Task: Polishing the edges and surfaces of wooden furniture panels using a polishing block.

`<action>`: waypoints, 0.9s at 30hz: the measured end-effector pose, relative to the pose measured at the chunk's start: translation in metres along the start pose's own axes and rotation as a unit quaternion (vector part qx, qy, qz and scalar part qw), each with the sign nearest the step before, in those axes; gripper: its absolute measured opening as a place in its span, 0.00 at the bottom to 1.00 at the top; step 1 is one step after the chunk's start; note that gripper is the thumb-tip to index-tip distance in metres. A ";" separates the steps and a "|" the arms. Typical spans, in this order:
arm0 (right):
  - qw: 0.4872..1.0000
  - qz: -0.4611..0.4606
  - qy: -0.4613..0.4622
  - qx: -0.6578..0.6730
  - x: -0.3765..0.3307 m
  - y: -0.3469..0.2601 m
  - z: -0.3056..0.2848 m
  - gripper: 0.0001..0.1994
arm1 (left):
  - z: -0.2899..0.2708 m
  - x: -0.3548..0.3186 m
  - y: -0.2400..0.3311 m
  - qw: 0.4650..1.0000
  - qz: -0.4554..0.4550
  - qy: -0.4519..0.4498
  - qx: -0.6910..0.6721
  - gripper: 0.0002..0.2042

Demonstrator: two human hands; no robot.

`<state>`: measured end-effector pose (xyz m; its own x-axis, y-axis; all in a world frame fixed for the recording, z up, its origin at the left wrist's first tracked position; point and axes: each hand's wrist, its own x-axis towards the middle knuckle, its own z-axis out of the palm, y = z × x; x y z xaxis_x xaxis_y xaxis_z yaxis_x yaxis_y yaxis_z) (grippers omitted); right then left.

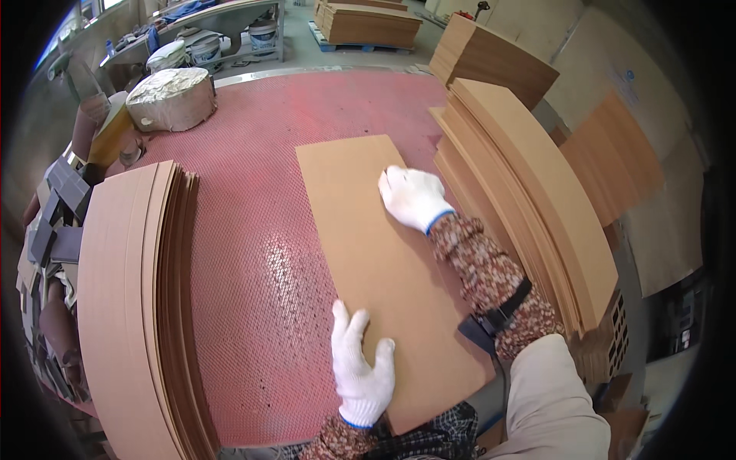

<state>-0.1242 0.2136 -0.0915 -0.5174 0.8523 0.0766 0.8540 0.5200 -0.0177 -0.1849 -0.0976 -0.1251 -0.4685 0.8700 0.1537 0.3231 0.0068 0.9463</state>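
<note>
A long brown board (383, 284), which looks like cardboard or thin wood panel, lies flat on a red, textured table surface (253, 230). Its near end reaches past the table's front edge toward my body. My left hand (363, 376), in a white knitted glove, rests by the board's left edge near its close end, fingers and thumb spread. Toward the board's far right edge, my right hand (414, 198), also gloved in white, is curled closed against the surface. Whatever its fingers may hold is hidden.
Stacks of similar boards stand close on the left (119, 291) and on the right (529, 176). A foil-topped round bundle (172, 100) sits at the table's far left, beside rolls and dark scraps. More boards lie on a blue pallet (360, 47) beyond.
</note>
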 end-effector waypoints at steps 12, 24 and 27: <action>0.997 0.022 -0.069 0.015 0.137 -0.010 -0.006 0.22 | -0.001 -0.002 0.000 0.999 0.024 0.027 0.008 0.32; 0.999 -0.005 -0.011 -0.029 -0.031 -0.006 -0.018 0.18 | 0.007 0.003 -0.004 0.999 0.029 0.033 -0.027 0.32; 1.000 0.002 0.020 -0.014 -0.112 -0.002 -0.016 0.16 | 0.008 0.005 -0.006 0.999 0.029 0.035 -0.024 0.32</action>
<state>-0.0666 0.1160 -0.0838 -0.5111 0.8516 0.1164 0.8580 0.5136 0.0103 -0.1829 -0.0893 -0.1319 -0.5068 0.8317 0.2266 0.3121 -0.0680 0.9476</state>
